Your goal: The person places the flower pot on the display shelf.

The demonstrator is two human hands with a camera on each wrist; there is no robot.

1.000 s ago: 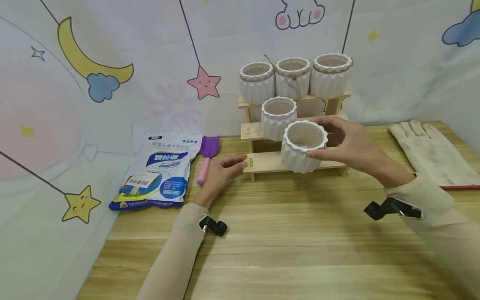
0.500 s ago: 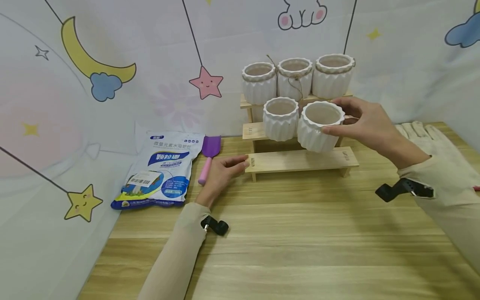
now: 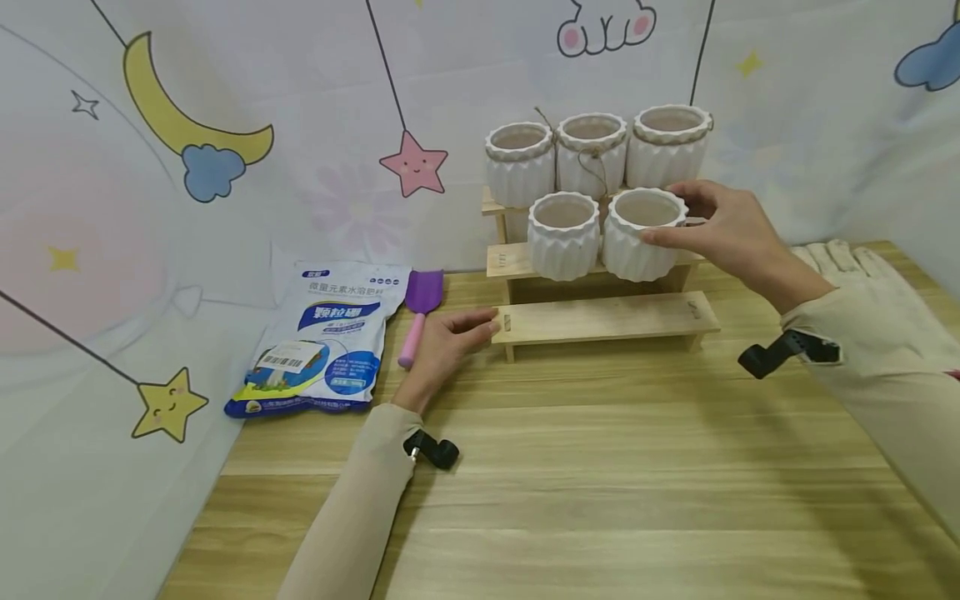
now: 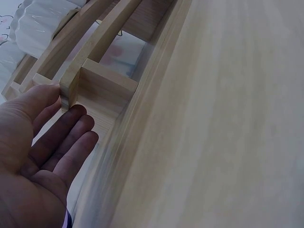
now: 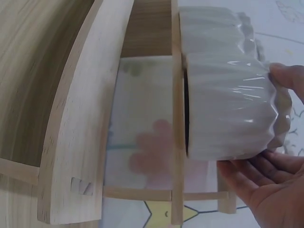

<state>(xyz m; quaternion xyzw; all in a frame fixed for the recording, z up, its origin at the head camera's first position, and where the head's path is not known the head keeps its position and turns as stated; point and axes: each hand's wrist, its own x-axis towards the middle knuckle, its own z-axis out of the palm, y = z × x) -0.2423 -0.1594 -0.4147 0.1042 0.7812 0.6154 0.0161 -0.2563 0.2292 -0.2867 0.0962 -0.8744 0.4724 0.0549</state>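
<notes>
My right hand point(image 3: 731, 237) grips a white fluted flower pot point(image 3: 641, 242) by its right side, thumb near the scalloped rim. The pot is at the right part of the middle tier of a wooden stepped stand point(image 3: 607, 318), beside a matching pot point(image 3: 562, 237). In the right wrist view, a thin dark gap shows between the held pot's base point(image 5: 228, 109) and the board. My left hand point(image 3: 444, 346) pinches the left end of the lowest board; the left wrist view shows the thumb point(image 4: 45, 97) on one face, fingers at the other.
Several pots stand on the top tier, among them a twine-tied one point(image 3: 592, 158). Left of the stand lie a purple shovel point(image 3: 423, 293) with a pink handle and a fertilizer bag point(image 3: 318, 337). Pale gloves point(image 3: 870, 292) lie at the right. A printed cloth point(image 3: 300, 92) hangs behind.
My right hand has carried the pot from above the lowest board up, back and to the right, to the middle tier. The left hand has stayed at the board's end.
</notes>
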